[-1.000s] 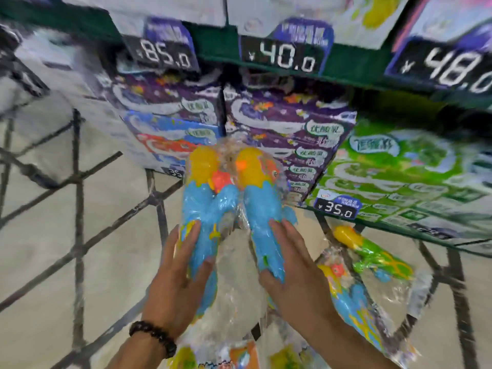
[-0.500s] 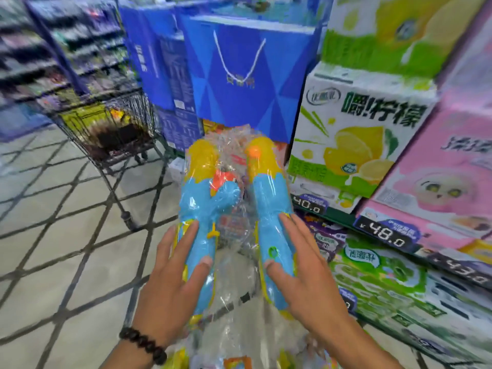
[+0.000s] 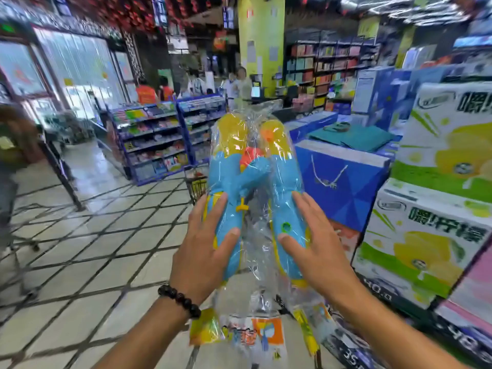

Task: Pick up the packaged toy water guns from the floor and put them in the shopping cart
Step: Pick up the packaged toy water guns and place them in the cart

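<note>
I hold two packaged toy water guns upright in front of me, blue bodies with yellow tops inside clear plastic bags. My left hand (image 3: 210,246) grips the left water gun (image 3: 229,179). My right hand (image 3: 314,241) grips the right water gun (image 3: 282,182). Printed orange and yellow header cards hang at the bottom of the bags. Behind the guns, a small part of the wire shopping cart (image 3: 196,182) shows on the tiled floor, mostly hidden by the packages.
Stacked drink cartons (image 3: 431,235) and blue gift boxes (image 3: 343,182) line the right side. Blue shelving racks (image 3: 157,139) stand ahead on the left. Several people stand far off near a yellow pillar (image 3: 259,43). A person (image 3: 10,161) is at the left edge.
My view has risen from the floor and low shelves to the store aisle. Both hands lifted the two packaged guns upward, keeping the same grip.
</note>
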Demonstrator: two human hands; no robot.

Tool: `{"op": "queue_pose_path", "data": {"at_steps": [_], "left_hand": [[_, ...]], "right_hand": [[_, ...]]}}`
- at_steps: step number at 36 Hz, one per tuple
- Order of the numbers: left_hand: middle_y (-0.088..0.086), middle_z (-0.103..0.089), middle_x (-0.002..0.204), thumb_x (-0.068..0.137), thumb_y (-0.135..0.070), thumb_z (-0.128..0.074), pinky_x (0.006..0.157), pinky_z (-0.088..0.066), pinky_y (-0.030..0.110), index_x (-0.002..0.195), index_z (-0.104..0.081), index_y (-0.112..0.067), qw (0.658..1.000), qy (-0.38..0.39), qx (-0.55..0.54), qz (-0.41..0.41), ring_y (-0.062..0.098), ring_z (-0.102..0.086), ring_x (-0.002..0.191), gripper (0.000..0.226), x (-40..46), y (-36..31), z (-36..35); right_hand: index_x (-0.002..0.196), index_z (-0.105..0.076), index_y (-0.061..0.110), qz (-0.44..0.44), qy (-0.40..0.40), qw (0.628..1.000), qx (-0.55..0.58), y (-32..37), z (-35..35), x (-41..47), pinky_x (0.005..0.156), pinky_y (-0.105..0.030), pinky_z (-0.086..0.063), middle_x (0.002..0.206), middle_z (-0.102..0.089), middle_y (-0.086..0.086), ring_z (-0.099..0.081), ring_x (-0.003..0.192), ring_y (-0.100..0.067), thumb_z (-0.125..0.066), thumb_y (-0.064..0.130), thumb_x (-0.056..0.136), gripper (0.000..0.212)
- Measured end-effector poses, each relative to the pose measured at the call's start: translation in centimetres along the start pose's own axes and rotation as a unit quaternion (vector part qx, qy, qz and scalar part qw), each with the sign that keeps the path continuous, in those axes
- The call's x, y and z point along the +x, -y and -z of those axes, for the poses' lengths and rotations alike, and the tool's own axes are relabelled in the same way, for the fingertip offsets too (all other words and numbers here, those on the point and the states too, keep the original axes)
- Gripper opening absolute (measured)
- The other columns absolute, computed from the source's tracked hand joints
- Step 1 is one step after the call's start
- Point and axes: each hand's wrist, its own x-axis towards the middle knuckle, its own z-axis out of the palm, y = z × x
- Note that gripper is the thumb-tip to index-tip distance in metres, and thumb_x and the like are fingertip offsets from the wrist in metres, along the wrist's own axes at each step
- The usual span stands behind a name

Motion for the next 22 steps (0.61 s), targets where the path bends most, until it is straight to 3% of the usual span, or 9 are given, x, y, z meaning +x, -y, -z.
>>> {"op": "queue_pose_path", "data": {"at_steps": [2,5,9,13,17,21,22], "left_hand": [[-0.021,-0.009,0.164,0.097,-0.054,-0.055,0.099,-0.033,0.025,0.151,-0.021,-0.06,1.0,-0.025,-0.002,-0.001,-0.019,-0.013,0.139,0.063,0.8,0.6,2.4],[-0.02,-0.007,0.165,0.093,-0.061,-0.047,0.099,-0.036,0.026,0.151,-0.019,-0.06,0.998,-0.059,0.014,-0.01,-0.003,-0.02,0.147,0.065,1.9,2.5,6.0],[-0.021,-0.006,0.165,0.097,-0.061,-0.049,0.096,-0.046,0.034,0.151,-0.016,-0.063,0.995,-0.085,0.039,0.017,-0.001,-0.023,0.144,0.063,2.9,6.4,10.5],[-0.022,-0.007,0.164,0.096,-0.062,-0.046,0.093,-0.047,0.032,0.15,-0.016,-0.062,0.992,-0.115,0.056,0.018,-0.002,-0.027,0.142,0.062,3.4,11.5,15.0],[-0.019,-0.007,0.166,0.098,-0.057,-0.049,0.101,-0.037,0.027,0.152,-0.017,-0.059,0.985,-0.145,0.082,0.038,-0.025,-0.005,0.137,0.063,2.4,17.0,19.5],[-0.021,-0.008,0.164,0.097,-0.059,-0.05,0.097,-0.05,0.037,0.152,-0.019,-0.06,0.972,-0.175,0.117,0.104,0.002,-0.031,0.142,0.063,0.0,21.6,24.3],[-0.021,-0.007,0.164,0.097,-0.059,-0.049,0.097,-0.049,0.036,0.152,-0.019,-0.06,0.968,-0.18,0.129,0.121,0.001,-0.031,0.141,0.062,-0.7,22.7,25.5]], "right_hand": [[0.16,-0.025,0.04,0.016,0.005,1.0,0.005,2.6,-1.0,1.5,0.112,-0.001,-0.005,0.163,-0.012,0.03,-0.006,0.146,0.018,-0.07,0.032,0.095,0.079],[0.16,-0.024,0.039,0.046,0.01,0.999,0.018,5.9,-3.3,3.8,0.119,-0.015,-0.011,0.165,-0.014,0.027,-0.006,0.148,0.016,-0.068,0.032,0.095,0.079],[0.16,-0.025,0.038,0.072,0.018,0.997,0.035,9.7,-7.7,6.4,0.12,-0.019,-0.013,0.166,-0.015,0.026,-0.008,0.149,0.013,-0.069,0.032,0.095,0.08],[0.16,-0.028,0.033,0.101,0.028,0.993,0.05,13.0,-13.6,8.7,0.122,-0.021,-0.013,0.166,-0.019,0.019,-0.009,0.151,0.01,-0.071,0.029,0.094,0.079],[0.16,-0.026,0.035,0.126,0.056,0.989,0.059,16.4,-20.4,10.3,0.121,-0.02,-0.013,0.167,-0.016,0.02,-0.009,0.151,0.009,-0.071,0.032,0.094,0.08],[0.161,-0.026,0.034,0.15,0.098,0.98,0.082,20.3,-27.5,11.5,0.121,-0.021,-0.014,0.167,-0.018,0.018,-0.01,0.152,0.005,-0.07,0.037,0.094,0.08],[0.161,-0.027,0.033,0.16,0.108,0.977,0.089,21.3,-29.3,11.7,0.122,-0.024,-0.015,0.167,-0.018,0.017,-0.011,0.153,0.004,-0.071,0.037,0.093,0.08]]}}
